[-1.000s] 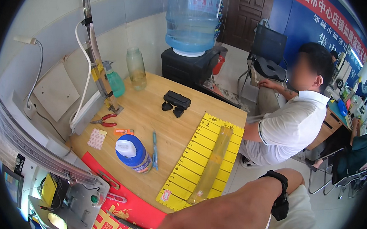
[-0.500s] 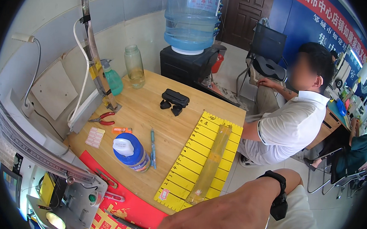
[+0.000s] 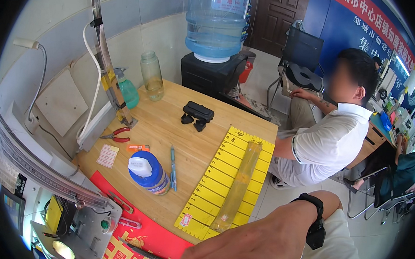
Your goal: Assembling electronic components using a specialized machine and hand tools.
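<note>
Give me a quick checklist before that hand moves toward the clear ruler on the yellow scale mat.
1. Right hand free of any object: cannot tell, fingers lie out of view.
2. Left hand visible: not ok, not in view.
3. Clear ruler lying flat on the yellow scale mat: ok.
4. Nothing stacked on the ruler: ok.
5. Blue-capped bottle off the mat: ok.
6. Seated person away from the ruler: ok.

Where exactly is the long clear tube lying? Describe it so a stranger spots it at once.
Start at the round wooden table, then find the yellow ruled mat at its edge nearest the camera wearer. The long clear tube lies lengthwise on the mat. Unlike the blue pen and blue-capped bottle lying beside the mat, it is see-through and yellowish.
</note>
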{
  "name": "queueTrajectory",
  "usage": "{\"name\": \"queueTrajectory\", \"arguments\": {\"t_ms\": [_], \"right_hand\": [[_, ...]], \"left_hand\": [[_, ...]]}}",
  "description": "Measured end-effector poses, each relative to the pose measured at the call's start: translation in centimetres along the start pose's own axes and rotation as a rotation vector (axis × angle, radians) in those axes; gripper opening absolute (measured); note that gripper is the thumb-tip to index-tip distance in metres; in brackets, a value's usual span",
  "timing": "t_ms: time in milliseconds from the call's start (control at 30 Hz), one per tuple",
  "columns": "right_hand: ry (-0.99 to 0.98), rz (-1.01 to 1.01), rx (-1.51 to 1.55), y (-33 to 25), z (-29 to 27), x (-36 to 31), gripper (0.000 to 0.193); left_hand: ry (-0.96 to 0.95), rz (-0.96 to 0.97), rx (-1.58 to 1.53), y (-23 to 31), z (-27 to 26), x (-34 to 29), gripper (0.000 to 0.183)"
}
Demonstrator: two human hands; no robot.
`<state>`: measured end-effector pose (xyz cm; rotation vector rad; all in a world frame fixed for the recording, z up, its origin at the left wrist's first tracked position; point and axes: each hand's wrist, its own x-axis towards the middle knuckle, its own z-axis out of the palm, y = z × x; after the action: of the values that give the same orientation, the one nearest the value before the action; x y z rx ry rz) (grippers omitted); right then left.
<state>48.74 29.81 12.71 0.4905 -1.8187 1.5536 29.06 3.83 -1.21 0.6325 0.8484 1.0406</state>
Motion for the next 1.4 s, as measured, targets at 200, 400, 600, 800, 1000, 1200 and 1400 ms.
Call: {"name": "queueTrajectory", "arguments": {"t_ms": [200, 400, 600, 800, 1000, 1200, 1400], "right_hand": [[-0.080, 0.100, -0.022, -0.7, -0.1, -0.2, 0.078], [-0.102, 0.070, -0.007, 0.3, 0.5, -0.1, 0.074], [-0.108, 0.054, 0.013, 0.1, 0.6, 0.2, 0.072], [-0.064, 0.024, 0.078, 0.3, 1.6, 0.6, 0.075], [-0.131, -0.001, 0.044, -0.4, 0.5, 1.7, 0.076], [-0.087, -0.138, -0.102, 1.0, 1.2, 0.7, 0.075], [-0.102, -0.075, 0.053, 2.5, 0.5, 0.2, 0.082]], "left_hand": [[-0.042, -0.031, -0.099, 0.2, 0.3, 0.3, 0.046], [-0.035, -0.037, -0.287, -0.8, 0.2, -0.1, 0.044], [-0.076, 0.025, -0.225, 0.4, 0.5, 0.5, 0.039], [-0.194, 0.011, -0.295, 1.4, -0.8, 0.7, 0.039], [-0.196, -0.013, -0.291, 0.6, -1.2, 0.6, 0.039], [-0.098, -0.028, -0.206, -0.2, -0.4, 0.3, 0.039], [-0.024, -0.032, -0.178, -0.7, 0.0, -0.1, 0.039]]}}
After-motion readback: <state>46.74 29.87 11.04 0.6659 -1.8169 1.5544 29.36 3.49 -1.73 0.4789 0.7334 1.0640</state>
